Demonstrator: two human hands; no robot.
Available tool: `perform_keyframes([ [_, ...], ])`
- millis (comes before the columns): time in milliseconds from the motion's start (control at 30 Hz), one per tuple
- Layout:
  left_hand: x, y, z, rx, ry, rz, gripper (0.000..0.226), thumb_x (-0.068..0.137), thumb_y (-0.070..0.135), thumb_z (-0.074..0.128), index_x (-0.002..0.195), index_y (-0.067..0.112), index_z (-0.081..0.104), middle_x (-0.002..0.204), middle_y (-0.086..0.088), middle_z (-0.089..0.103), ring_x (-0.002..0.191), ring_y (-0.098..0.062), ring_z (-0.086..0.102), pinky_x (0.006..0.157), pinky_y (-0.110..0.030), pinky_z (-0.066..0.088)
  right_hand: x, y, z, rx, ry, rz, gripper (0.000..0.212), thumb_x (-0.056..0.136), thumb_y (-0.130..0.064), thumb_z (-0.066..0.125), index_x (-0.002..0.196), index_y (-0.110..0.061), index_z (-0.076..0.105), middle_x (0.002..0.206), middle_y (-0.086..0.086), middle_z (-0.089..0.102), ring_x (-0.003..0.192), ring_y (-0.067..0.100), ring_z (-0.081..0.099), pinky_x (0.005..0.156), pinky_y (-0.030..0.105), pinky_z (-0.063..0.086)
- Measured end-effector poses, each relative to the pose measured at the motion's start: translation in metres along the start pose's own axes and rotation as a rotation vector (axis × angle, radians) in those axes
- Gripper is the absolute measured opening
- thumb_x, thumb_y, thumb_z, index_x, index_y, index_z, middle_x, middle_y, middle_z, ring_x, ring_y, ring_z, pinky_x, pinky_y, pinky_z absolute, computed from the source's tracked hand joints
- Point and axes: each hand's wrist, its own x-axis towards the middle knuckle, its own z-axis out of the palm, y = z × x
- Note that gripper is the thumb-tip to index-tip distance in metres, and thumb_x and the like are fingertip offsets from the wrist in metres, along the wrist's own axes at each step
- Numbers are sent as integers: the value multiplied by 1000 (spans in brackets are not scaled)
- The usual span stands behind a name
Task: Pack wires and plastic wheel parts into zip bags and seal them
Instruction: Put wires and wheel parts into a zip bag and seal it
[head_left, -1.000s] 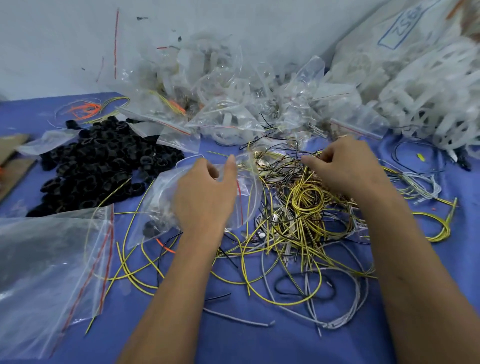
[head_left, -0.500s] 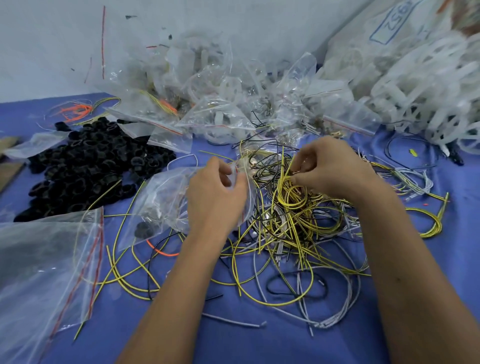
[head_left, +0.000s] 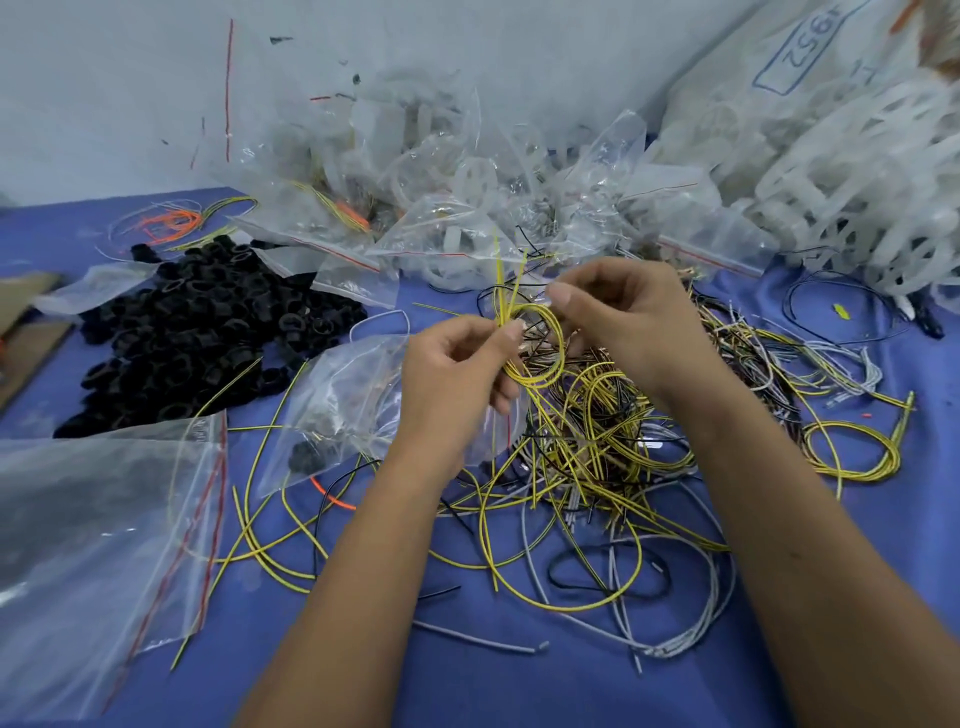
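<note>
A small loop of yellow wire (head_left: 540, 345) is lifted above the tangled wire pile (head_left: 597, 447) on the blue table. My left hand (head_left: 457, 374) pinches the loop's left side, with its free ends sticking up. My right hand (head_left: 623, 322) pinches the loop's upper right side. A clear zip bag (head_left: 343, 410) with a few dark parts inside lies under my left hand; whether that hand also holds it, I cannot tell. A heap of black plastic wheel parts (head_left: 208, 327) lies to the left.
Filled zip bags (head_left: 441, 208) are piled along the back wall. White plastic wheel parts (head_left: 852, 208) are heaped at the back right. A stack of empty red-striped zip bags (head_left: 104, 545) lies front left. Loose yellow, grey and black wires (head_left: 597, 582) spread across the near table.
My right hand drew a yellow wire out of the pile and moved left and up. My left hand came over to it, and both now pinch the wire as a small loop.
</note>
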Motion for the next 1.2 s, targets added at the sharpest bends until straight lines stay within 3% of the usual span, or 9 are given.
perform_keyframes([
  [100,3,6,-9,-161,-70,-128,20,96,14,69,77,11,73,63,-2,66,40,-7,47,36,-15,34,0,-1,5,103,7,139,29,104,-27,57,112,0,66,93,7,71,65,16,69,50,25,52],
  [233,3,9,-16,-113,-244,-240,19,94,15,69,76,10,72,61,0,62,37,-4,43,33,-12,28,-1,2,11,320,-253,333,67,92,-60,49,129,-5,60,111,20,67,66,21,60,43,25,35],
  [300,2,9,-16,-77,-271,-245,18,94,14,69,76,9,72,60,-2,60,37,-4,42,33,-12,27,-2,5,13,307,-305,294,62,89,-58,58,121,-5,65,109,26,67,63,20,55,42,23,31],
  [467,3,10,-19,-35,-269,-252,16,95,13,68,82,5,70,60,2,63,38,-3,42,34,-12,26,0,11,7,234,-132,234,20,87,-21,77,76,-5,69,64,8,60,47,11,47,39,17,31],
  [800,7,13,-33,-87,-237,-310,21,95,15,66,76,8,70,60,2,61,38,-3,40,33,-11,23,1,7,-2,446,332,408,20,99,-18,64,105,1,64,72,12,70,52,13,60,46,16,45],
  [933,7,12,-32,-168,-198,-315,17,96,15,65,82,7,68,60,3,62,40,-3,41,34,-10,26,1,10,2,32,511,308,44,92,-30,74,123,-9,51,92,13,71,64,19,67,57,33,54],
  [1033,7,12,-28,-198,-171,-303,18,96,15,66,81,7,70,61,1,61,42,-4,42,34,-11,28,-3,7,3,-477,646,-5,36,88,-40,75,108,-15,60,88,1,63,79,19,61,75,39,52],
  [1100,7,11,-26,-194,-189,-296,19,97,15,65,80,7,70,60,1,60,41,-4,41,34,-11,27,-2,2,8,-405,533,-168,27,94,-42,67,93,-16,65,78,-1,64,70,14,58,69,34,49],
  [1200,6,11,-25,-185,-228,-307,22,97,16,64,78,8,71,58,1,59,40,-3,40,32,-11,25,-2,3,21,-327,330,-102,35,102,-45,53,86,-16,64,74,0,64,65,9,54,65,34,45],
])
